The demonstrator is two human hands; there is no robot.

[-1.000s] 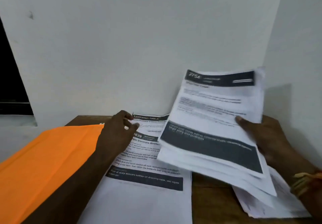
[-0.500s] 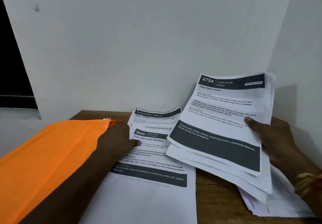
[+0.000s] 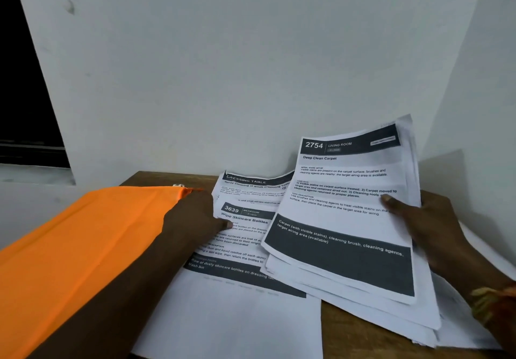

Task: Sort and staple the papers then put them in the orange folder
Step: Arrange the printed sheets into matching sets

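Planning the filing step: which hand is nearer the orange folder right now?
Left. The left hand rests on the 3639 sheet right beside the orange folder. The right hand holds the paper stack farther away, across the table.

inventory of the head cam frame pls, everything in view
folder: one, orange, flat on the table's left side, partly under the left forearm
sheet 3639: one, white with dark bands, flat on the table at centre
dressing table sheet: one, white with dark header, behind sheet 3639, far edge curling up against the wall
paper stack: count unclear, white with dark bands, top sheet 2754, held tilted at right
loose sheets: count unclear, white, on the table under the stack
table: one, brown wood
wall: white, behind the table
left hand: fingertip on sheet 3639
right hand: grips the stack, thumb on top
bangles: orange and yellow, right wrist
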